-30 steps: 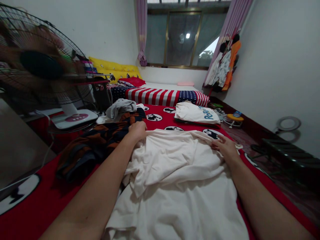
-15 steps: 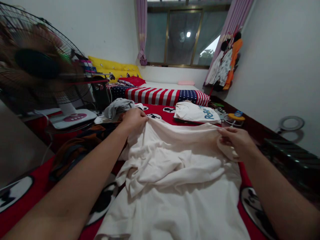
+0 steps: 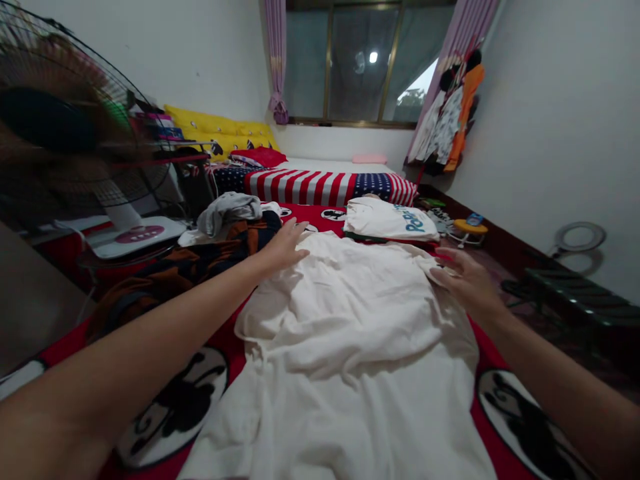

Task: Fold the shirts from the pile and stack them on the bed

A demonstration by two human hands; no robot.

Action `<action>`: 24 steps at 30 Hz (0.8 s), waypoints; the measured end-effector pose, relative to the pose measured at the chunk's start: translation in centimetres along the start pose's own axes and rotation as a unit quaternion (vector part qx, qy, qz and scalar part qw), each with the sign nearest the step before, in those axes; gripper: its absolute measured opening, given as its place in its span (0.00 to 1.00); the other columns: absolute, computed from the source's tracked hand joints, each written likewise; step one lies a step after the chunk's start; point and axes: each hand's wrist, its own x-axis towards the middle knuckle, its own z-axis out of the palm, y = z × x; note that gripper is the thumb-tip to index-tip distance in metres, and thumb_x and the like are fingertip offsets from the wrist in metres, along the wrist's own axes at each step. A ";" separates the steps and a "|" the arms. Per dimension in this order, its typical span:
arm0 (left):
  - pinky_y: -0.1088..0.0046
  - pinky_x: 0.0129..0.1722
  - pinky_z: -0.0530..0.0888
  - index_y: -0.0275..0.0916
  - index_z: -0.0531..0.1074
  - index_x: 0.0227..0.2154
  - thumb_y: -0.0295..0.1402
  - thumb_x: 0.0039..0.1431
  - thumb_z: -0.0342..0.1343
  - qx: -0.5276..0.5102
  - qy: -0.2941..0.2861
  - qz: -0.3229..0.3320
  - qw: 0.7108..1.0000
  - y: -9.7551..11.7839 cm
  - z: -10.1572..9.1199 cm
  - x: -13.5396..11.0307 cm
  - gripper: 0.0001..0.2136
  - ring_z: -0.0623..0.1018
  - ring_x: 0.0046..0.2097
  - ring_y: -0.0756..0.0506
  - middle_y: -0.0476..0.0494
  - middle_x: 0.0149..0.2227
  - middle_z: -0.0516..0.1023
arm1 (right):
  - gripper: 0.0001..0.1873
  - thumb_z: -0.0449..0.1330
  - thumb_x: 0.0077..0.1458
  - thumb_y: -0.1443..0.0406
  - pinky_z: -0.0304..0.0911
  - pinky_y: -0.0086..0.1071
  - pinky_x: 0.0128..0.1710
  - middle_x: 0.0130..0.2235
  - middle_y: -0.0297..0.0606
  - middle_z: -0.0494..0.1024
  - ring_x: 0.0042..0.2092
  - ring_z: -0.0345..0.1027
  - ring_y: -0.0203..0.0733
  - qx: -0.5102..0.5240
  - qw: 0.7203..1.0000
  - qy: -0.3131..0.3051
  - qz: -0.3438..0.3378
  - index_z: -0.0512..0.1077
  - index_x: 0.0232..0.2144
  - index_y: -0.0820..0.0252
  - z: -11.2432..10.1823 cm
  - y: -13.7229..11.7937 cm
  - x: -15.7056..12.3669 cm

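A cream-white garment [image 3: 350, 333], wrinkled across its middle, lies spread over the red patterned bedcover [image 3: 235, 317]. At its far left corner is my left hand [image 3: 286, 248], fingers extended and apart, close to the cloth. My right hand [image 3: 467, 277] hovers by the far right corner, its fingers spread with nothing gripped between them. Whether the fingertips touch the cloth, I cannot tell. Just beyond the garment sits a folded white shirt [image 3: 387, 220] with blue lettering, on top of other folded cloth.
Rumpled dark and orange clothes [image 3: 200, 260] and a grey garment [image 3: 227, 213] lie left. A fan [image 3: 55, 127] spins beside them. Farther back stands another bed with a striped flag-pattern cover [image 3: 300, 187]. At right are a small yellow stool [image 3: 470, 228] and a dark rack [image 3: 580, 300].
Both hands have let go of the garment's far edge, which was held up and now lies flat on the bedcover. My fingers have opened. The view has shifted slightly.
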 end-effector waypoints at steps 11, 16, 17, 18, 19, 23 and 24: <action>0.75 0.35 0.69 0.39 0.75 0.31 0.37 0.64 0.50 0.054 -0.111 0.191 0.974 -1.0 -6.3 -13.6 0.11 0.76 0.35 0.47 0.45 0.33 0.76 | 0.08 0.59 0.55 0.62 0.70 0.32 0.42 0.41 0.41 0.77 0.42 0.74 0.45 -0.131 0.913 -0.337 -0.188 0.77 0.36 0.49 -8.0 -0.1 -9.4; 0.73 0.47 0.70 0.44 0.71 0.50 0.25 0.63 0.48 0.025 -0.159 0.249 0.955 -2.7 -6.0 -15.7 0.15 0.74 0.49 0.45 0.42 0.52 0.72 | 0.12 0.58 0.55 0.66 0.70 0.31 0.40 0.42 0.42 0.75 0.41 0.74 0.44 -0.144 0.907 -0.344 -0.195 0.77 0.40 0.48 -6.5 0.2 -11.5; 0.73 0.48 0.70 0.45 0.70 0.51 0.23 0.62 0.47 0.019 -0.167 0.254 0.953 -2.9 -5.6 -15.8 0.17 0.74 0.50 0.45 0.42 0.53 0.71 | 0.11 0.56 0.56 0.66 0.70 0.31 0.39 0.41 0.42 0.75 0.40 0.73 0.43 -0.140 0.909 -0.339 -0.197 0.77 0.38 0.50 -5.9 0.3 -11.7; 0.74 0.47 0.70 0.44 0.71 0.50 0.21 0.61 0.46 0.012 -0.171 0.255 0.952 -3.0 -5.3 -15.8 0.18 0.74 0.50 0.46 0.42 0.53 0.71 | 0.10 0.55 0.57 0.66 0.69 0.30 0.39 0.41 0.43 0.75 0.40 0.73 0.42 -0.135 0.912 -0.332 -0.201 0.77 0.36 0.52 -5.4 0.4 -11.7; 0.75 0.46 0.71 0.43 0.72 0.47 0.21 0.61 0.45 0.004 -0.175 0.252 0.952 -3.0 -5.0 -15.7 0.17 0.74 0.49 0.46 0.42 0.51 0.72 | 0.11 0.54 0.58 0.66 0.69 0.31 0.39 0.41 0.44 0.75 0.41 0.73 0.42 -0.128 0.915 -0.323 -0.205 0.77 0.34 0.53 -5.0 0.4 -11.7; 0.74 0.44 0.71 0.40 0.75 0.34 0.24 0.62 0.45 -0.042 -0.178 0.235 0.955 -2.4 -5.1 -15.0 0.12 0.75 0.44 0.46 0.42 0.39 0.77 | 0.10 0.56 0.57 0.61 0.70 0.35 0.44 0.43 0.44 0.78 0.45 0.74 0.47 -0.075 0.932 -0.302 -0.187 0.78 0.33 0.49 -5.6 -0.4 -10.7; 0.73 0.45 0.71 0.40 0.75 0.33 0.25 0.63 0.45 -0.060 -0.180 0.227 0.955 -2.1 -5.7 -14.8 0.12 0.75 0.44 0.46 0.42 0.38 0.77 | 0.09 0.57 0.56 0.58 0.70 0.36 0.45 0.43 0.43 0.79 0.46 0.74 0.48 -0.059 0.936 -0.303 -0.169 0.79 0.33 0.47 -6.4 -0.6 -10.4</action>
